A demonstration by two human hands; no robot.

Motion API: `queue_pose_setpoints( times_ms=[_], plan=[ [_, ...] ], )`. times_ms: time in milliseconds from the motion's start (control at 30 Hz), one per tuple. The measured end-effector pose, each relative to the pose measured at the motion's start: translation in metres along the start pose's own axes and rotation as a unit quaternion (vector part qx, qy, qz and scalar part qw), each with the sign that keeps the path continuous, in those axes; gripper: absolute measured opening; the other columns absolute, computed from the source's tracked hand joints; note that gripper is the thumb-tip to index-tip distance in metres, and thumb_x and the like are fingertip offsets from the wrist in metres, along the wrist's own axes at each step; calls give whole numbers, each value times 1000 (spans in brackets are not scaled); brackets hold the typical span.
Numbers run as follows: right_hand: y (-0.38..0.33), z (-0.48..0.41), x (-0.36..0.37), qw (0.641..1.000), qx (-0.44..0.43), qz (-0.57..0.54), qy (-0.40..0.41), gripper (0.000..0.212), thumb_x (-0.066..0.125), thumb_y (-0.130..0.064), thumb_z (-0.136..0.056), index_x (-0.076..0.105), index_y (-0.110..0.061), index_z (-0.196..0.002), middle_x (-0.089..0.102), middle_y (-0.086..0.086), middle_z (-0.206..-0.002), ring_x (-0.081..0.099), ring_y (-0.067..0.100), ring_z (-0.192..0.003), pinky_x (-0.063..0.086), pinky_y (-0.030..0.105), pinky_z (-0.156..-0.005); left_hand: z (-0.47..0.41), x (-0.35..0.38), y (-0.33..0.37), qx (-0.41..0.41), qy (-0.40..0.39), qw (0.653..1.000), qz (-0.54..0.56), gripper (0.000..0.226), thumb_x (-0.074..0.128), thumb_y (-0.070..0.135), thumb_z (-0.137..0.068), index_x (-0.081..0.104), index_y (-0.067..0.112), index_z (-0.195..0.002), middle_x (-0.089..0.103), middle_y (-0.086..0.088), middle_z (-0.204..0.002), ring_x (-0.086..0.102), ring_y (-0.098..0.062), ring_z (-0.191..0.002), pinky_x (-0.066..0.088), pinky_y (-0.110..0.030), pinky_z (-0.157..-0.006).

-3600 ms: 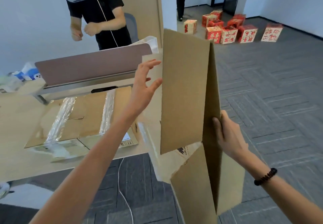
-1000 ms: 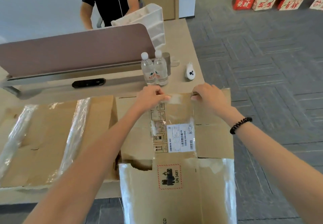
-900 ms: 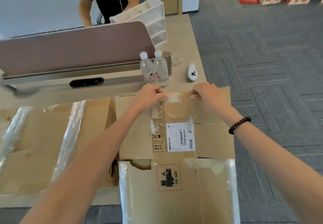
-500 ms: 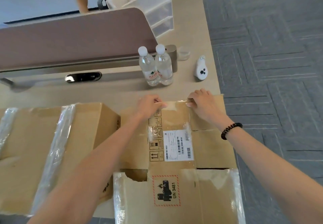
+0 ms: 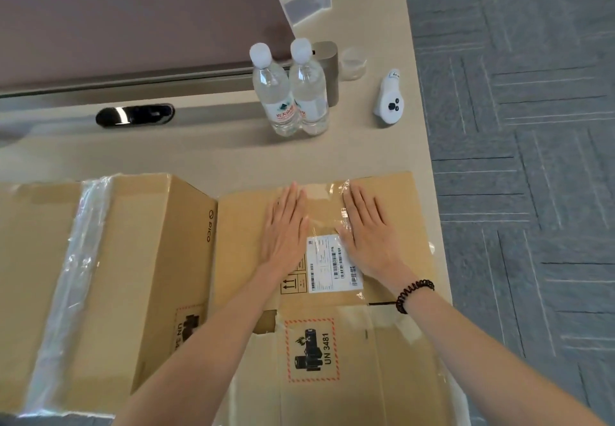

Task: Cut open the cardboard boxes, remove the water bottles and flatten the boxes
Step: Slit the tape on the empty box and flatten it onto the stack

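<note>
A person's left hand and right hand lie palm-down on a flattened cardboard box, fingers straight and held together, pressing it against the table. The hands sit on either side of the box's shipping label, equally near, with fingertips pointing toward the box's far edge. The box's long axis runs from that edge toward the person. Touching the box's left side is another taped box; whether it is flattened cannot be told. Beyond the far edge, apart from the box, stand two water bottles and a white controller. Nothing appears to block the hands.
</note>
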State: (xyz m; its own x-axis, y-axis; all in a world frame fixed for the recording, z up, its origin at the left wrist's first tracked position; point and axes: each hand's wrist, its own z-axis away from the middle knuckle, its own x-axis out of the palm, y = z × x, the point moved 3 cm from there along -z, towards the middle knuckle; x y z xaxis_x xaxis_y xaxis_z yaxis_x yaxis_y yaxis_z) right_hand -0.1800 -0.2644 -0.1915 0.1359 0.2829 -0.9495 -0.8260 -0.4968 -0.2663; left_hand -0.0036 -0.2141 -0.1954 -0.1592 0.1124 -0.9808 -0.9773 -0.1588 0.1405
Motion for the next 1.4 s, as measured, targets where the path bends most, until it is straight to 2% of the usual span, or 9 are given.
queue_pose_setpoints(
  times_ms=[267,500,633,733,933,1067,1200,1300,1400],
  plan=[
    [-2,1,3,999,5,34,31,67,17,-47,-103,2,-8,-155,-4,8,-163,-9,19,-150,9,45,-122,0,6,0,-13,26,1000,-1,57,18,35,-108,-6,20,-157,-14,-1,-164,-15,-15,-151,6,-49,-123],
    [-4,3,5,998,5,45,45,70,1,-52,-100,3,-9,-155,-4,7,-163,-9,18,-150,6,45,-122,2,4,2,-17,30,999,-5,56,11,37,-106,-7,23,-157,-14,0,-164,-17,-14,-150,-4,-51,-122],
    [-5,-1,7,997,12,65,41,71,-7,-49,-99,5,-7,-155,-2,9,-163,-8,21,-150,3,47,-122,-2,-2,4,-15,11,997,-68,57,1,41,-104,-18,21,-154,-25,-5,-161,-24,-18,-148,-9,-48,-121],
    [-13,12,2,998,21,50,40,71,-8,-47,-96,-2,-7,-154,-7,9,-162,-11,21,-149,-3,44,-122,9,-12,9,3,16,996,-93,58,0,44,-104,-19,22,-154,-26,-6,-160,-25,-20,-147,-11,-46,-121],
    [-38,89,0,998,6,9,62,62,3,-43,-103,-4,-10,-154,-9,6,-162,-11,18,-149,2,39,-123,93,-7,12,25,12,1000,-2,57,4,43,-105,-14,21,-155,-22,-1,-162,-22,-14,-148,-3,-44,-123],
    [-43,122,7,998,23,-7,63,60,8,-42,-105,-4,-12,-154,-9,6,-162,-13,18,-149,0,40,-123,147,2,5,-8,15,998,53,58,2,43,-104,-11,17,-155,-21,1,-162,-22,-9,-148,-2,-41,-124],
    [-34,152,32,999,34,19,32,64,5,-49,-101,-11,-15,-154,-13,3,-162,-18,15,-148,-7,38,-122,180,18,-6,-42,20,997,60,59,-1,42,-104,-15,15,-155,-25,0,-161,-23,-11,-148,-1,-44,-123],
    [-31,157,43,998,45,29,42,66,5,-51,-101,-8,-15,-155,-9,2,-163,-15,14,-148,-2,40,-122,189,30,-9,-40,8,997,60,61,-9,46,-101,-18,17,-154,-28,3,-160,-24,-11,-147,-2,-45,-123],
    [-30,156,45,997,48,22,61,65,10,-50,-102,-3,-15,-156,-4,1,-163,-11,13,-149,3,41,-122,189,34,-9,-48,21,997,55,60,-6,45,-103,-15,16,-155,-25,2,-162,-21,-12,-148,-1,-46,-123]
  ],
)
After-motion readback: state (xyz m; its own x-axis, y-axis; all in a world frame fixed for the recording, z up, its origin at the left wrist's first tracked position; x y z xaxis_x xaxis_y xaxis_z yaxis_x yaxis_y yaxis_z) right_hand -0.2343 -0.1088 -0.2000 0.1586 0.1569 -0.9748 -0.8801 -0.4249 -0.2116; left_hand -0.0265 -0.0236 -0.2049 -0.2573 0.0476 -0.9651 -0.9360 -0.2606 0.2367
